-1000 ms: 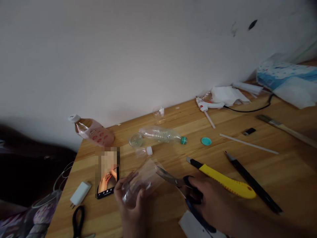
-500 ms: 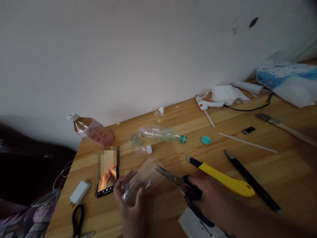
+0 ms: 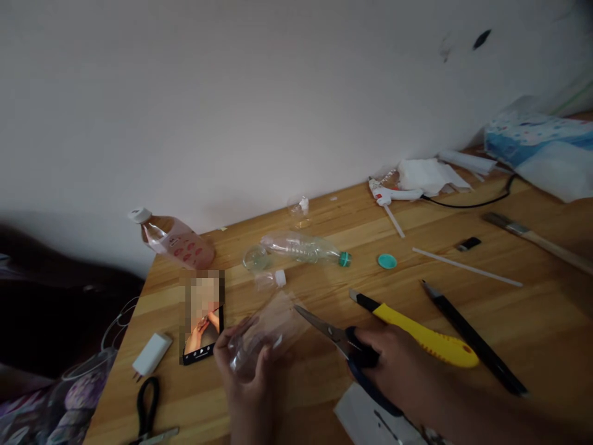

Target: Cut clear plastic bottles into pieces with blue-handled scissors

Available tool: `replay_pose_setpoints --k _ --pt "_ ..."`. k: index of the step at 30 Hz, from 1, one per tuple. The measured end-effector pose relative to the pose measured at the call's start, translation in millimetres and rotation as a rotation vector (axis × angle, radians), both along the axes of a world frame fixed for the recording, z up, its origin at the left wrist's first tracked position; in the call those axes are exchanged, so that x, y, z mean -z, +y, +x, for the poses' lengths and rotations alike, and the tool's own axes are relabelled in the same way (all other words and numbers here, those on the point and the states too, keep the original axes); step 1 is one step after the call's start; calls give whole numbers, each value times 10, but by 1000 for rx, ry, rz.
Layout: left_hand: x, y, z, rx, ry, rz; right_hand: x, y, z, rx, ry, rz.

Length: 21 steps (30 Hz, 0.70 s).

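My left hand (image 3: 248, 368) is closed around a piece of clear plastic (image 3: 281, 318), which looks like a cut bottle wall with a loose sheet end pointing away from me. In my right hand (image 3: 393, 364) is a pair of dark-handled scissors (image 3: 324, 327). Their blades look nearly together, with the tips at the right edge of the plastic; whether they touch it I cannot tell. A yellow utility knife (image 3: 426, 337) lies just beyond my right hand. Partly under my right wrist is a white paper (image 3: 365, 417).
Farther back lie a clear bottle (image 3: 306, 247) with a green cap, a cut bottle neck (image 3: 271, 280), a teal lid (image 3: 387, 261) and a glue gun (image 3: 393, 193). A pink-labelled bottle (image 3: 180, 241), a phone (image 3: 204, 321) and a white charger (image 3: 152, 354) are on the left. A black pen (image 3: 477, 340) lies right.
The whole view has shifted slightly. My hands, the scissors and the plastic keep almost the same positions relative to each other.
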<state>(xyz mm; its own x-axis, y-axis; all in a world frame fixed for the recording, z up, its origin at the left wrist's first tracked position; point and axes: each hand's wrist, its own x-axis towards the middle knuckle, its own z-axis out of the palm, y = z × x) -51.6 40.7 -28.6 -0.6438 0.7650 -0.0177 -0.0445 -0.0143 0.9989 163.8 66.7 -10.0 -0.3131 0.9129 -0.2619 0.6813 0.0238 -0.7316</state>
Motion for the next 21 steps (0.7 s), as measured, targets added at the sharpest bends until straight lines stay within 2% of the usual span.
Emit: replay_pose_setpoints --k 8,17,21 --pt "-17 -2 -26 22 -30 4 14 23 30 -19 -8 12" --pt "-79 -15 -8 17 -95 21 94 30 28 59 211 -62" --pt "-31 -10 -46 8 -92 18 9 38 36 -21 157 -68"
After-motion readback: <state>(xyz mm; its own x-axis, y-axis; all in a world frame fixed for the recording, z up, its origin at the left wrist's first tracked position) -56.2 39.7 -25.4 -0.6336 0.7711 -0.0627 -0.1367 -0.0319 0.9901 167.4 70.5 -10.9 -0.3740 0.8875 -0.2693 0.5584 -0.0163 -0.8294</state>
